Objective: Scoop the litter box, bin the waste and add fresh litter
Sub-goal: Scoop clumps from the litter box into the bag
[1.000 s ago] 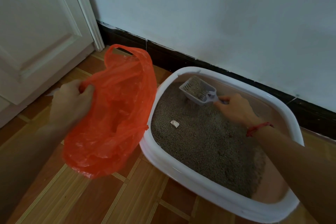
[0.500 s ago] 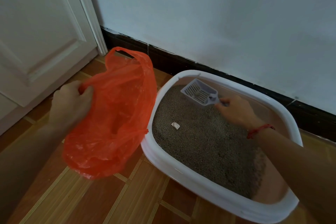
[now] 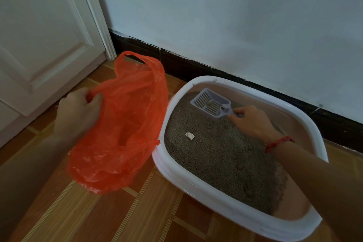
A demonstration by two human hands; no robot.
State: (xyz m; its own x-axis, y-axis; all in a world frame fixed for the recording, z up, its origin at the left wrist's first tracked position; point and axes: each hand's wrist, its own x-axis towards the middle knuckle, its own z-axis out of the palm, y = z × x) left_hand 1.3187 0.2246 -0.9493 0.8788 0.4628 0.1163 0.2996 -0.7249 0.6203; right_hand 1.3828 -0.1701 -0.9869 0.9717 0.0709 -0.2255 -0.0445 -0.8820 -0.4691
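A white litter box (image 3: 196, 180) full of grey-brown litter (image 3: 220, 155) sits on the floor against the wall. My right hand (image 3: 253, 122) grips the handle of a grey slotted scoop (image 3: 211, 104), held above the litter at the box's far left corner; one small clump lies in the scoop. A small pale lump (image 3: 189, 135) rests on the litter near the left side. My left hand (image 3: 78, 110) pinches the rim of an orange plastic bag (image 3: 125, 127), holding it open just left of the box.
A white door (image 3: 43, 31) and its frame stand at the left. A dark skirting board (image 3: 196, 67) runs along the pale wall behind the box. The floor is brown wood-pattern tile (image 3: 117, 218).
The litter that filled the scoop has sifted through its slots, leaving one small clump. The scoop has shifted a little and both hands keep their grips.
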